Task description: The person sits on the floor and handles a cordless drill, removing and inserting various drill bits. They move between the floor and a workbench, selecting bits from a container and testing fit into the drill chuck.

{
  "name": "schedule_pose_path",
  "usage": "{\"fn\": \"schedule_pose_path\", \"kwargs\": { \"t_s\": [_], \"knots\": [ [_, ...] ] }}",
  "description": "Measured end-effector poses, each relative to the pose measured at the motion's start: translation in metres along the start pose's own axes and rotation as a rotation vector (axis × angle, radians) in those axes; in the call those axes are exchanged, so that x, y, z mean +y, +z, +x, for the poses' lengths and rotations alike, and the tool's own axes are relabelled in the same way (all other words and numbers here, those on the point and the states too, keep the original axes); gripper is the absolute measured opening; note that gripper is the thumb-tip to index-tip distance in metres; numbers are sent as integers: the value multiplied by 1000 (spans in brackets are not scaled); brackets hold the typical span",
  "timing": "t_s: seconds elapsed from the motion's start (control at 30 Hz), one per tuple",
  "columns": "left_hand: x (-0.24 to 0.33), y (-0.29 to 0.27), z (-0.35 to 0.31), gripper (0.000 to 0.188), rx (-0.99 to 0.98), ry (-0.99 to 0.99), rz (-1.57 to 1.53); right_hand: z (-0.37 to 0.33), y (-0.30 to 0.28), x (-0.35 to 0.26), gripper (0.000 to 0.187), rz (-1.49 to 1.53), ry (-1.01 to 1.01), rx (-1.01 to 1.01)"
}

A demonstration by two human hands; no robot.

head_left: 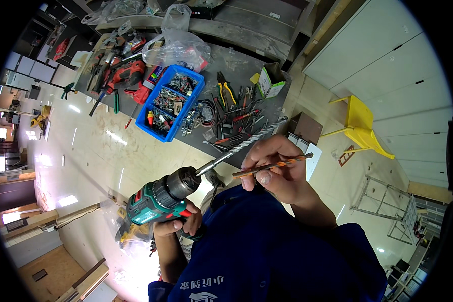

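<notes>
My left hand (178, 224) is closed round the handle of a green and black cordless drill (153, 201), its fingers by the red trigger. A long grey spiral drill bit (246, 142) sits in the drill's black chuck (182, 182) and points up to the right, over the workbench edge. My right hand (282, 173) pinches a shorter orange-brown twist drill bit (277, 165) between thumb and fingers. This shorter bit lies roughly along the long one, a little below it. The long bit passes close by my right fingers; whether they touch it I cannot tell.
Ahead stands a dark workbench (231, 59) with a blue divided tray (148, 111) of small hardware, yellow-handled pliers (227, 94), red power tools (123, 73), plastic bags (178, 45) and a green-white box (272, 83). A yellow chair (360, 126) and a metal frame (382, 201) stand at right.
</notes>
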State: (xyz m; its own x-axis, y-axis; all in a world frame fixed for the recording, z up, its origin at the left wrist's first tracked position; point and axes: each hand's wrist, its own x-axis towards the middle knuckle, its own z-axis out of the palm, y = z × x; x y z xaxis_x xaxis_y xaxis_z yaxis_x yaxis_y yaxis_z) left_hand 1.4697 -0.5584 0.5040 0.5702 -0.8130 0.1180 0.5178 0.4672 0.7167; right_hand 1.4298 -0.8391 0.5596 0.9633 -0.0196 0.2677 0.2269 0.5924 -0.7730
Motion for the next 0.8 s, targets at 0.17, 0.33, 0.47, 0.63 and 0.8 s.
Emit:
{"fn": "schedule_pose_path", "kwargs": {
  "t_s": [0.17, 0.33, 0.47, 0.63, 0.8],
  "knots": [
    [1, -2, 1, 47, -30, 12, -35, 2, -3, -1, 21, -26, -36, -63],
    [2, -2, 0, 48, -44, 18, -28, 2, -2, -4, 23, -50, -41, -124],
    [6, -2, 3, 48, -60, 13, -25, 2, 2, -8, 25, -98, -38, -132],
    [8, 0, 4, 47, -74, 20, -17, 9, 4, -17, 24, -206, -79, -226],
    [9, -1, 6, 48, -100, 33, -23, 14, -1, -21, 23, -332, -152, -274]
  ]
}}
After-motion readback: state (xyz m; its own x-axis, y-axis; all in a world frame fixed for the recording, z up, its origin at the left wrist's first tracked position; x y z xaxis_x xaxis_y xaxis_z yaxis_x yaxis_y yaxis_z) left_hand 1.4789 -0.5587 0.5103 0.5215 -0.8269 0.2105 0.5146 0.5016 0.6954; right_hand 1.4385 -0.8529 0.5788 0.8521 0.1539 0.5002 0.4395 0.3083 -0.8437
